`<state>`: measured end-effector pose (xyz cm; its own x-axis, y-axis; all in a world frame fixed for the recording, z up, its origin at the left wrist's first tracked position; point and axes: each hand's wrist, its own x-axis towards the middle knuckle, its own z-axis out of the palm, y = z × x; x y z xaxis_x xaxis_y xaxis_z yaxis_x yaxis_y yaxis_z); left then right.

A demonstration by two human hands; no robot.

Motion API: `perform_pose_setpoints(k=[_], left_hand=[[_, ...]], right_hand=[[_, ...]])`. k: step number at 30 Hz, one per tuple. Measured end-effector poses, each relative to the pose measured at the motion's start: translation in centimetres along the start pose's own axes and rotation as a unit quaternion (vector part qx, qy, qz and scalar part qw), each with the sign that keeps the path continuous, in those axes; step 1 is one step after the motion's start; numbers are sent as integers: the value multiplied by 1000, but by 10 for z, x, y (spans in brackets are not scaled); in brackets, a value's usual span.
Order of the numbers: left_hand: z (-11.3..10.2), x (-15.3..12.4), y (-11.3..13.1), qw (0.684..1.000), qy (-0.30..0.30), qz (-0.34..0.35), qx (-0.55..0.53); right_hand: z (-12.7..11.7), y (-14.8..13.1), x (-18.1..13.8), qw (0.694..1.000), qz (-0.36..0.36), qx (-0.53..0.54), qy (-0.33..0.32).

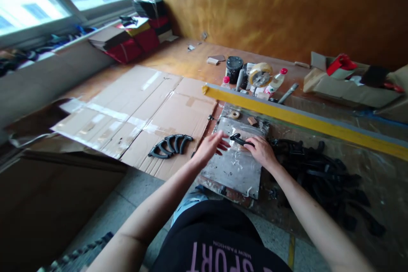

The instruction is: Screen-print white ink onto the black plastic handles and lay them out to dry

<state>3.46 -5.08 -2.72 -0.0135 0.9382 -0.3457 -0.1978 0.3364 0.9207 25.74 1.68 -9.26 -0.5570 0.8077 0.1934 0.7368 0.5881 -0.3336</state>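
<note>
My right hand [262, 149] is closed on a curved black plastic piece [238, 139] and holds it over a grey metal plate [234, 165] on the floor. My left hand [212, 146] hovers beside it with fingers stretched out and apart, tips close to the piece's left end. A row of several similar black curved pieces [170, 145] lies on flattened cardboard [137, 110] left of the plate. A big heap of black pieces [321, 174] lies to the right of my right hand.
A yellow-edged bar [302, 120] runs diagonally behind the plate. Behind it stand a tape roll [260, 74], a black jar [234, 68] and small bottles [274, 83]. Boxes [344, 85] sit far right, red and black stacked items [140, 34] by the window.
</note>
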Motion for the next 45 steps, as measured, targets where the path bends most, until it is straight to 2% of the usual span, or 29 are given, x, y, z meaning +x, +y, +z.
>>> perform_pose_setpoints(k=[2,3,6,8,11,15,17,19,24,29,35,39,45], left_hand=[[-3,-17,-30,996,-30,-88,-14],[-7,-24,-42,994,-7,-100,-41],[-33,-38,-72,978,154,-77,-115],[-65,-46,-88,958,250,-67,-122],[-128,-62,-113,929,351,-81,-80],[-203,-81,-146,879,449,-162,18],[-226,-84,-158,869,454,-192,41],[-240,-81,-165,870,441,-212,56],[-256,-66,-169,881,398,-241,91],[-262,-62,-167,889,372,-250,99],[-256,-68,-163,895,365,-235,98],[-268,-54,-152,889,377,-223,130],[-322,-11,-113,868,394,-188,237]], right_hand=[[0,-32,7,999,-53,10,5],[4,-51,11,996,-86,6,2],[28,-114,22,983,-181,-8,-20],[51,-150,31,972,-230,4,-42],[89,-187,53,959,-265,37,-87],[135,-212,88,965,-211,12,-153],[154,-220,103,967,-176,-16,-185],[169,-229,114,965,-153,-36,-210],[190,-253,128,970,-86,-65,-219],[189,-256,137,970,-49,-74,-226],[179,-245,136,969,-88,-62,-221],[185,-248,135,968,-73,-22,-241],[203,-251,131,961,21,118,-248]])
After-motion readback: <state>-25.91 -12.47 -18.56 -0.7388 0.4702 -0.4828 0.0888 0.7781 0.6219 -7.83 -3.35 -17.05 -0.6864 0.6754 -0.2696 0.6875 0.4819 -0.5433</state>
